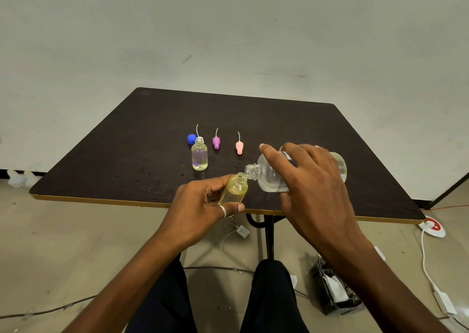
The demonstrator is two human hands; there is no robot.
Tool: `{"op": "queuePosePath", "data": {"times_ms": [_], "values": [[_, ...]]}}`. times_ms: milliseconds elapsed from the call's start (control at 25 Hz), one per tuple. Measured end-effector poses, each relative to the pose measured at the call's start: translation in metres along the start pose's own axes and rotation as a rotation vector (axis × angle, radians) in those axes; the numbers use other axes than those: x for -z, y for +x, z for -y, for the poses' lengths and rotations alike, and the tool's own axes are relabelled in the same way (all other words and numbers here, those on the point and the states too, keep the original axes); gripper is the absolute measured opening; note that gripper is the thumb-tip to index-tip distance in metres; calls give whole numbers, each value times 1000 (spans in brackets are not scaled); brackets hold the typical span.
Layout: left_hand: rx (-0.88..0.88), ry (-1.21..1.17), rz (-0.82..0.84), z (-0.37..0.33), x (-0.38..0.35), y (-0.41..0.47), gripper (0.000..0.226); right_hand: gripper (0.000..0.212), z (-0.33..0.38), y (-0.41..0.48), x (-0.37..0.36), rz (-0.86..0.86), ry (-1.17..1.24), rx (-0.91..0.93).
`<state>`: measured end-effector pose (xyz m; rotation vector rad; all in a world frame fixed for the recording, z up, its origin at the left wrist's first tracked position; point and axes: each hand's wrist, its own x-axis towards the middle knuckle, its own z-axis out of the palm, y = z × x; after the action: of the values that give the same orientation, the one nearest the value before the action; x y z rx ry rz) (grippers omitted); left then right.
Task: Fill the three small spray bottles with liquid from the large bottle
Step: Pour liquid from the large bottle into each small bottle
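My right hand [312, 180] grips the large clear bottle [269, 174], tipped on its side with its open neck pointing left. My left hand [203, 205] holds a small bottle [234, 189] with yellowish liquid, tilted, its mouth right under the large bottle's neck at the table's front edge. A second small bottle [199, 156] stands upright and uncapped on the table [127, 155]. Behind it lie a white spray top [199, 136], a purple spray top [216, 141] and a pink spray top [239, 147], each with a dip tube. A third small bottle is not visible.
A blue cap [191, 138] lies left of the white spray top. Small drops spot the dark tabletop near the front. Cables, a white power adapter [243, 231] and a black basket [335, 289] lie on the floor under and right of the table.
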<state>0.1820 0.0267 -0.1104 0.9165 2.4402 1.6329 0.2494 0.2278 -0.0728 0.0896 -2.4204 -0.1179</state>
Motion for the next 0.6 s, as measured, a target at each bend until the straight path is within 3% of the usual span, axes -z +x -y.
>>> {"op": "queuePosePath", "data": {"times_ms": [600], "values": [[36,-32,3,1,-1,-1,55,89,0,0,-1,16,-2,-5]]}}
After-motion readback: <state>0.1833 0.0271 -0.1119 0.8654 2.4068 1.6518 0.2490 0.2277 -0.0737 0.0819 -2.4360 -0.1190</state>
